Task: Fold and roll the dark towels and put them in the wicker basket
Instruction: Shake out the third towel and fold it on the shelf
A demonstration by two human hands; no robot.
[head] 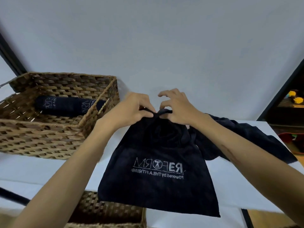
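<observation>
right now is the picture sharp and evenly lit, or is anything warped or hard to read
Head view: wide-angle warp bends the wicker basket and table edge; light is soft and even, no glare; the dark towel shows few folds, though its pale logo reads clearly, upside down; the rolled towels in the basket are slightly soft; both hands, left and right, look sharp.

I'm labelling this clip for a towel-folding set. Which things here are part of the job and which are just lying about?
Part of the job:
held towel
rolled towel
big basket
towel heap
left hand
right hand

Lying about:
lower basket
yellow toys
</observation>
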